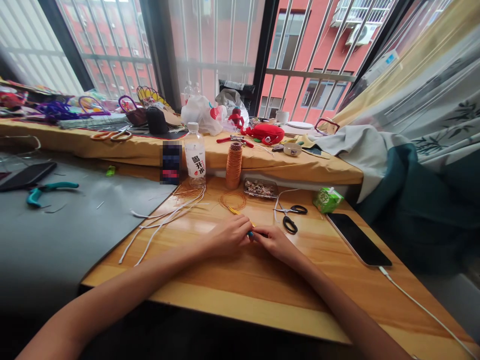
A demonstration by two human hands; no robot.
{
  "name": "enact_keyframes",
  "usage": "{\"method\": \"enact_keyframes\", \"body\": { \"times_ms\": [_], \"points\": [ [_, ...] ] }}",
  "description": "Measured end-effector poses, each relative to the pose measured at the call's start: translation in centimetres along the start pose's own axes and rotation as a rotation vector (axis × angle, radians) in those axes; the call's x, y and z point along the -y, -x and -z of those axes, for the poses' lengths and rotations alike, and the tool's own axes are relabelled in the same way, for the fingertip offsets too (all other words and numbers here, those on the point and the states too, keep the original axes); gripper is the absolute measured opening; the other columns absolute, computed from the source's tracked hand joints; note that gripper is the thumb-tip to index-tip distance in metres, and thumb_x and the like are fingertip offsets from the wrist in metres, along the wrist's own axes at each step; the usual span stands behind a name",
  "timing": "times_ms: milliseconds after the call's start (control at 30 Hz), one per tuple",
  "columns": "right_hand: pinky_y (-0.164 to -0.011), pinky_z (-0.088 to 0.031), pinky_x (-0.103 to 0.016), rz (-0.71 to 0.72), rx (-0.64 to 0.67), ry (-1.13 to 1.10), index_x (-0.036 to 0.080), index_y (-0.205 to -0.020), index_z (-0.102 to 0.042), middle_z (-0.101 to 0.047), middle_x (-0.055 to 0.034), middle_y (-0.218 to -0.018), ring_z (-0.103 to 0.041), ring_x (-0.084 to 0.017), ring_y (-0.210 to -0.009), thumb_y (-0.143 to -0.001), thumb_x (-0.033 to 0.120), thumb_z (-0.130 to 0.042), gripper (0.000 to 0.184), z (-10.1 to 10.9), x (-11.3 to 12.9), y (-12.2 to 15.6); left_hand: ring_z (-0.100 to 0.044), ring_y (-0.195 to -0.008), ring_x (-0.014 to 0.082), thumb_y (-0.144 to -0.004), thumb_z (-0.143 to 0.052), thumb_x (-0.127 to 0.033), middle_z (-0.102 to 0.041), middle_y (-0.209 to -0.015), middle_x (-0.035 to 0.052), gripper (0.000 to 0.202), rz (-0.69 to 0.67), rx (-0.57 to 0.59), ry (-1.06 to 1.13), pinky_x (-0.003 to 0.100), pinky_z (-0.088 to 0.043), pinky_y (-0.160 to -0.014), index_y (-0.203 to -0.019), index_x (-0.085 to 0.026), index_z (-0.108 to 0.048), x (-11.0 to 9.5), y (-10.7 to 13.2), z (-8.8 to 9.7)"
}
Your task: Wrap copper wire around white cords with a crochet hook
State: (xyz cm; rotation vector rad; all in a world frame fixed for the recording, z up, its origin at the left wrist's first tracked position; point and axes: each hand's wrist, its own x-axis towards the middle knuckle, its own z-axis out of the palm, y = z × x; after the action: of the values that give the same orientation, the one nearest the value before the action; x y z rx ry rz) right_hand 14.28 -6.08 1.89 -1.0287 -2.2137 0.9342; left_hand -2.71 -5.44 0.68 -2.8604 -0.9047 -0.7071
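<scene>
My left hand point(235, 234) and my right hand point(276, 243) meet over the middle of the wooden table, both with fingers closed. A yellow cord point(234, 211) runs out from behind my left hand, which appears to hold it. Between the fingertips shows a small teal bit point(250, 233), too small to name. Something dark and slim lies at my right fingertips, mostly hidden by them. Just beyond the hands is a loop of thin orange thread point(232, 200). Black-handled scissors point(290, 216) lie open to the right.
Behind stand a water bottle point(195, 157), an orange thread cone point(234, 165) and a clear box of small pieces point(260, 188). White cords point(161, 220) lie left, teal pliers point(48, 191) farther left. A green carton point(327, 200) and a charging phone point(359, 240) are right.
</scene>
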Motion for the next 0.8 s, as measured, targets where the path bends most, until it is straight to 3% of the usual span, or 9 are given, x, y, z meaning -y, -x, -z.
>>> {"method": "enact_keyframes", "body": {
  "times_ms": [133, 300, 467, 633, 800],
  "points": [
    [-0.061, -0.034, -0.022, -0.055, -0.056, -0.042, 0.014, -0.066, -0.057, -0.056, -0.0007, -0.064, -0.048, -0.012, -0.063, -0.079, 0.027, -0.043, 0.023, 0.13, -0.04, -0.11, -0.049, -0.071, 0.0132, -0.080, -0.036, -0.018, -0.054, -0.078, 0.0057, 0.015, 0.091, -0.073, 0.096, 0.024, -0.042, -0.065, -0.080, -0.013, -0.050, 0.01, -0.05, 0.01],
    [-0.048, -0.028, -0.021, -0.145, -0.096, -0.108, 0.016, -0.064, -0.050, -0.040, 0.0044, -0.050, -0.035, -0.009, -0.048, -0.080, 0.032, -0.040, 0.025, 0.20, 0.01, -0.09, -0.052, -0.075, 0.0128, -0.077, -0.043, -0.020, -0.056, -0.084, 0.0058, 0.019, 0.136, -0.186, 0.157, 0.024, -0.043, -0.069, -0.094, -0.014, -0.049, 0.11, -0.26, 0.11],
    [-0.047, -0.025, -0.021, -0.143, -0.087, -0.127, 0.017, -0.060, -0.042, -0.034, 0.0054, -0.049, -0.031, -0.008, -0.046, -0.081, 0.033, -0.037, 0.027, 0.14, -0.38, -0.19, -0.052, -0.073, 0.0134, -0.076, -0.043, -0.018, -0.057, -0.080, 0.0059, 0.013, 0.090, -0.209, 0.091, 0.023, -0.043, -0.067, -0.083, -0.014, -0.053, 0.07, -0.36, 0.25],
    [-0.056, -0.030, -0.021, -0.080, -0.075, -0.066, 0.016, -0.061, -0.045, -0.043, 0.0028, -0.057, -0.040, -0.010, -0.057, -0.081, 0.029, -0.039, 0.024, 0.24, -0.65, -0.42, -0.050, -0.068, 0.0127, -0.074, -0.042, -0.014, -0.056, -0.074, 0.0052, 0.013, 0.093, -0.182, 0.087, 0.022, -0.041, -0.063, -0.077, -0.012, -0.054, 0.03, -0.33, 0.07],
    [-0.059, -0.034, -0.022, -0.014, -0.054, 0.005, 0.015, -0.067, -0.052, -0.053, 0.0003, -0.064, -0.047, -0.012, -0.063, -0.082, 0.025, -0.039, 0.022, 0.15, -0.26, -0.43, -0.049, -0.067, 0.0106, -0.074, -0.040, -0.012, -0.053, -0.075, 0.0037, 0.014, 0.174, -0.121, 0.225, 0.020, -0.041, -0.062, -0.077, -0.013, -0.053, 0.12, -0.29, -0.25]
  ]
}}
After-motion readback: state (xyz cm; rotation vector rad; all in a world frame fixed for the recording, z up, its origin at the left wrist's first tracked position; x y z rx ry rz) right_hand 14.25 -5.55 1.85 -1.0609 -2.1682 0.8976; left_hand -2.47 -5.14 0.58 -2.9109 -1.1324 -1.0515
